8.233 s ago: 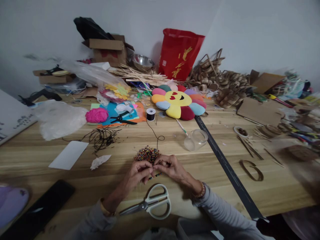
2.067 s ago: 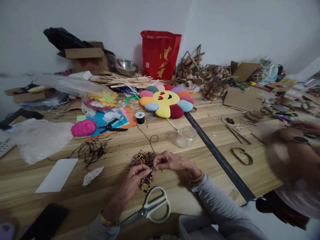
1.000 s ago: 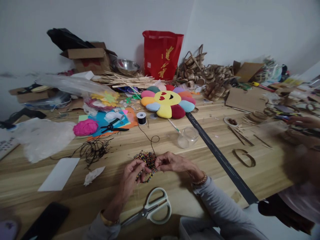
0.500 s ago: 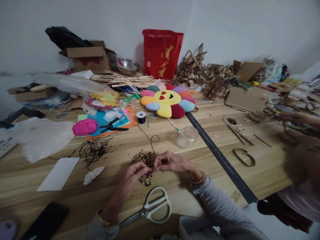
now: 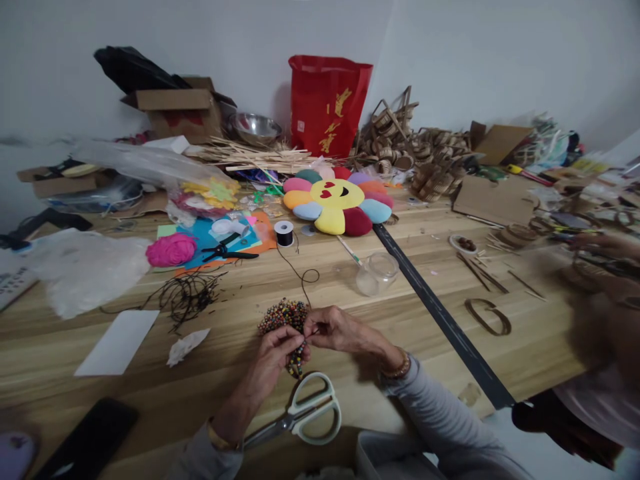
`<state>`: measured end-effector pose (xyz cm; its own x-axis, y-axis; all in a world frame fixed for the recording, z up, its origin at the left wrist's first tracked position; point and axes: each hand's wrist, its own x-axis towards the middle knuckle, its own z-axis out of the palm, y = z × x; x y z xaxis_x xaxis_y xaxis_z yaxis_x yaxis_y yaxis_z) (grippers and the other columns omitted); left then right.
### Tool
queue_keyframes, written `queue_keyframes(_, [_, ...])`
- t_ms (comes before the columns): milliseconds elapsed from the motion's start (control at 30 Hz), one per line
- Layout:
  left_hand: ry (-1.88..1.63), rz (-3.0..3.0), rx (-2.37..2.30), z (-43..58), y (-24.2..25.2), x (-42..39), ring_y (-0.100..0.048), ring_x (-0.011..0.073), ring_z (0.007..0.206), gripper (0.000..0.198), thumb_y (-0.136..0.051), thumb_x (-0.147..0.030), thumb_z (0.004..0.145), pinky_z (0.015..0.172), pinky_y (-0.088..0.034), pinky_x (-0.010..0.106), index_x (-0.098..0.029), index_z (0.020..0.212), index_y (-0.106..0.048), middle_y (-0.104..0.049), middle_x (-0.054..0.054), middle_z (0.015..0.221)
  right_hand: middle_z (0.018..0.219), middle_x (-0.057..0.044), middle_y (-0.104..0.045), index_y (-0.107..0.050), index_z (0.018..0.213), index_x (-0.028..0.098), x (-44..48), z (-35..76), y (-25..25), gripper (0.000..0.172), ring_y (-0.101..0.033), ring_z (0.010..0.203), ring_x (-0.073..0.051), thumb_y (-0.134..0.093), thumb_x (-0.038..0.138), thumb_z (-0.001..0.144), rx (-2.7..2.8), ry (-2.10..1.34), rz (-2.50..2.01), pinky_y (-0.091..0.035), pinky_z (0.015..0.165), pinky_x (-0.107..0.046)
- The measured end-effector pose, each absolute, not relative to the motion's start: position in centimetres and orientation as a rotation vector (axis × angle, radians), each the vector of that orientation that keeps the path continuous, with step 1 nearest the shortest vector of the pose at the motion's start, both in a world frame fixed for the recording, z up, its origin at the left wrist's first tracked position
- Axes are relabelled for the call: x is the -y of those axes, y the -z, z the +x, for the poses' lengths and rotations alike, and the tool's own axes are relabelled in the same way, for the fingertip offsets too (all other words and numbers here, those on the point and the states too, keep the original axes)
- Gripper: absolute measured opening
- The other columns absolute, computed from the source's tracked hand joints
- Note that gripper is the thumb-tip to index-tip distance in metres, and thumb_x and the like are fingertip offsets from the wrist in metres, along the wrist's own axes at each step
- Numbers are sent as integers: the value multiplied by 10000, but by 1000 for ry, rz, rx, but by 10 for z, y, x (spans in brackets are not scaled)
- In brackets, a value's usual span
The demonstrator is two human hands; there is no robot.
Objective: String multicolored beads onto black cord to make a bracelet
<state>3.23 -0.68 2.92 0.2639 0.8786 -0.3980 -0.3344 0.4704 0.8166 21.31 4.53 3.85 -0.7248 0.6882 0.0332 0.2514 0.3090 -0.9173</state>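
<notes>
Multicoloured small beads [image 5: 281, 315] lie in a heap on the table, just beyond my fingers. My left hand [image 5: 270, 363] is closed, thumb and forefinger pinching a beaded strand [image 5: 295, 367] whose lower end hangs beneath the fingertips. Pinched in my right hand [image 5: 343, 331] is a thin black cord [image 5: 305, 279], and its fingertips meet those of the left. The cord runs back in a loose loop to a white-ended spool [image 5: 284, 235]. White-handled scissors [image 5: 316, 415] lie just below my hands.
A clear plastic jar [image 5: 377, 273] stands beyond my right hand, near a dark strip [image 5: 440, 313] crossing the table. Tangled black cord [image 5: 187, 300], crumpled tissue [image 5: 187, 348] and white paper [image 5: 117, 343] lie left. A flower cushion [image 5: 337, 193] sits behind. Another person's hand [image 5: 607, 247] works at right.
My fingertips have drawn closer together and shifted slightly left. The beaded strand beneath them now hangs bunched instead of in an open curve. The other person's hands have moved slightly.
</notes>
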Motion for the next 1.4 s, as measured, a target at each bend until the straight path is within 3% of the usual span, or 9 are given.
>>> queue_keyframes(233, [-908,610,-974,30,-27,5,-541,106,517,296,-840,-325,508,511,-410,205,-152,607,-620,-603,-17,551,718,27,-513,-629,811,131,-47,214,-40,35,-446,608,-76,-632,165,807,2199,-1312,-836,-345,558,-171])
queue_keyframes(567, [-915,850,-1044,31,-28,5,-476,79,492,228,-777,-315,577,488,-376,197,-149,556,-622,-552,-27,539,732,10,-542,-634,830,125,-47,217,-49,89,-477,649,-94,-609,210,838,2156,-1447,-852,-364,579,-181])
queue_keyframes(867, [-911,853,-1088,28,-32,5,-456,68,440,192,-759,-276,544,471,-351,191,-149,516,-617,-559,-30,482,735,2,-579,-629,860,117,-61,236,-54,221,-468,640,-96,-527,307,907,2199,-1363,-910,-359,590,-192])
queue_keyframes(1000, [-900,854,-1113,28,-30,4,-459,66,433,177,-758,-267,532,456,-333,192,-147,516,-629,-604,-9,510,720,-2,-582,-635,865,113,-65,241,-56,194,-437,602,-88,-579,298,869,2103,-1187,-1064,-330,548,-189])
queue_keyframes(1167, [-917,866,-1153,28,-28,4,-465,70,432,179,-757,-278,542,433,-316,187,-142,528,-640,-593,-7,498,668,26,-553,-630,911,120,-55,230,-55,178,-438,550,-72,-649,268,814,2031,-1407,-966,-333,506,-169])
queue_keyframes(1400, [-992,892,-1181,28,-26,4,-464,86,451,193,-759,-290,566,446,-361,195,-147,549,-632,-535,-31,470,742,10,-593,-651,863,140,-40,208,-43,49,-523,649,-92,-622,176,846,2212,-1233,-874,-389,602,-178])
